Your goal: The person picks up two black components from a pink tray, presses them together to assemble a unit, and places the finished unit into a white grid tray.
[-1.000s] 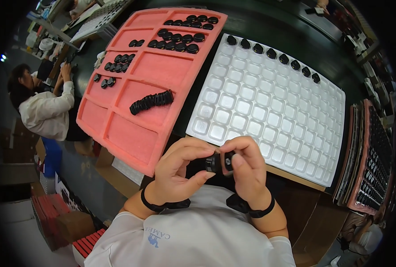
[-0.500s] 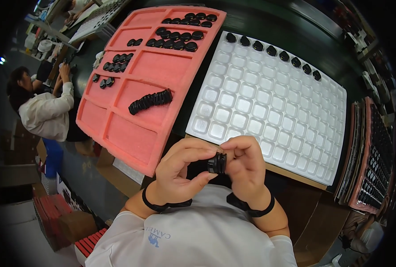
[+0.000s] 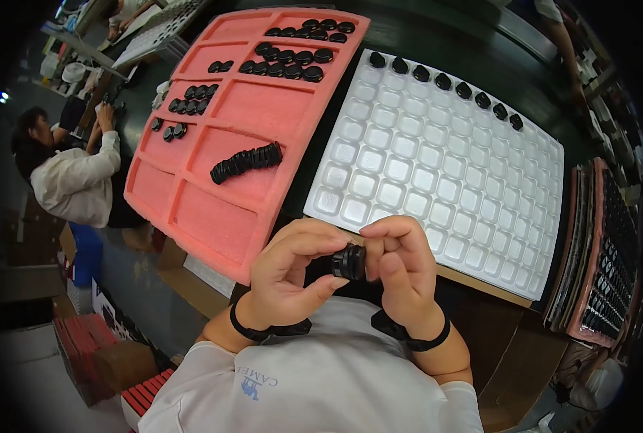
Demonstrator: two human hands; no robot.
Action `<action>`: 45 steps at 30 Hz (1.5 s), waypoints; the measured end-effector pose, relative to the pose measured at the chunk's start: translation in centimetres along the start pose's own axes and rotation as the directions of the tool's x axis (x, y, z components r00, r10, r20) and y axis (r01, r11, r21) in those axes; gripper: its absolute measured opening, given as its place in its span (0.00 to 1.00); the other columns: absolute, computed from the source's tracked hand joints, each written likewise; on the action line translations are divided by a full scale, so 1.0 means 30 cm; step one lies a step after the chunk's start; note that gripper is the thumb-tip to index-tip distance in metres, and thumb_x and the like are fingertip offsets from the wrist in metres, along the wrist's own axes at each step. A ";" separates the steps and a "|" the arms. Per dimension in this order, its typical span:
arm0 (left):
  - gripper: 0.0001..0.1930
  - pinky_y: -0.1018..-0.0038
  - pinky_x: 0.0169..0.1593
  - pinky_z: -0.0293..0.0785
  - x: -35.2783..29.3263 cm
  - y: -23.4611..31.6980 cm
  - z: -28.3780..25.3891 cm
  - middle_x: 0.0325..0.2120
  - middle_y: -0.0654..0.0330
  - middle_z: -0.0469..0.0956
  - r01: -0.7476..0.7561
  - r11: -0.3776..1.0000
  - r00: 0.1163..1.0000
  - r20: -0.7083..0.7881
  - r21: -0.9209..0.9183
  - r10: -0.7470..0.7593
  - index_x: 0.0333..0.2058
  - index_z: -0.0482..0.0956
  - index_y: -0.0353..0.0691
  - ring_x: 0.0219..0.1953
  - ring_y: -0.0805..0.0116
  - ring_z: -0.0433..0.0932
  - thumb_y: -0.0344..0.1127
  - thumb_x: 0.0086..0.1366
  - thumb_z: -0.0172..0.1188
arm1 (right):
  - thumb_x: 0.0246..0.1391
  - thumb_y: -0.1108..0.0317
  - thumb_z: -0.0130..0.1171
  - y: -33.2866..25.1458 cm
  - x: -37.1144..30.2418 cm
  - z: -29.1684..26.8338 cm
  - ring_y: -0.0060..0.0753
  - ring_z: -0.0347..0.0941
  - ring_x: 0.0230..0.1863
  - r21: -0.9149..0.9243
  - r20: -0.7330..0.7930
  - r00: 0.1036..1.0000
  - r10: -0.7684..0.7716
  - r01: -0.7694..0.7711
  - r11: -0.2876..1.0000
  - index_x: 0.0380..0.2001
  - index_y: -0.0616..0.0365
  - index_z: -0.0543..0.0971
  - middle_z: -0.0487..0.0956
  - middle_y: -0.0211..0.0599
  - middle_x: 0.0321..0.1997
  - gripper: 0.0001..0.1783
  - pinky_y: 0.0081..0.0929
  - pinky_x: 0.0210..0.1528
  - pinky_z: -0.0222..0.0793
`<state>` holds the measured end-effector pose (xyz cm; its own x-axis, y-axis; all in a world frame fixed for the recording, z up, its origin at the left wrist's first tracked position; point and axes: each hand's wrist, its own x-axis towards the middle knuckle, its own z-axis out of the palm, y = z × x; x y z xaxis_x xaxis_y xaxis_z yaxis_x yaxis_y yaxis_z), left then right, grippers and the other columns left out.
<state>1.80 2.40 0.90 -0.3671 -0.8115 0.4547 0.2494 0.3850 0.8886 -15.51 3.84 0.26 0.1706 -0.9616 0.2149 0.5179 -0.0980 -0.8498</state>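
Note:
A short, ribbed black cylinder is pinched between the thumb and fingers of my left hand, in front of my chest. Right beside it is my right hand, its fingers half bent and its thumb apart from the forefinger. Those fingertips are at the cylinder's right side; whether they touch it I cannot tell. Left of my hands lies a pink foam tray with groups of round black parts and a curved row of thin black rings. On the right is a white moulded tray with black parts along its far row.
Stacked trays filled with dark parts stand at the right. A co-worker in a white top works at the left. Near the floor on the left are a blue bin and a cardboard box. Another person's arm shows at upper right.
My right hand has drawn slightly away from the black cylinder, its thumb and forefinger spreading. The cylinder has tilted a little in my left hand. An arm has appeared at the upper right.

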 end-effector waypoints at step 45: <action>0.25 0.46 0.61 0.56 0.099 -0.245 0.090 0.54 0.50 0.66 -0.210 0.540 0.892 0.386 0.815 -0.235 0.51 0.74 0.46 0.60 0.47 0.60 0.37 0.52 0.66 | 0.47 0.68 0.63 -0.460 0.422 -1.101 0.46 0.76 0.37 -0.820 -0.501 0.853 -0.150 -0.523 -0.233 0.36 0.63 0.77 0.79 0.48 0.34 0.13 0.33 0.41 0.71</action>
<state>-3.54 -1.65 -4.11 -0.7319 -0.6450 0.2200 -0.5187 0.7366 0.4341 -48.18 -15.44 -1.17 -0.3518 -0.9335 0.0697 -0.8973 0.3151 -0.3092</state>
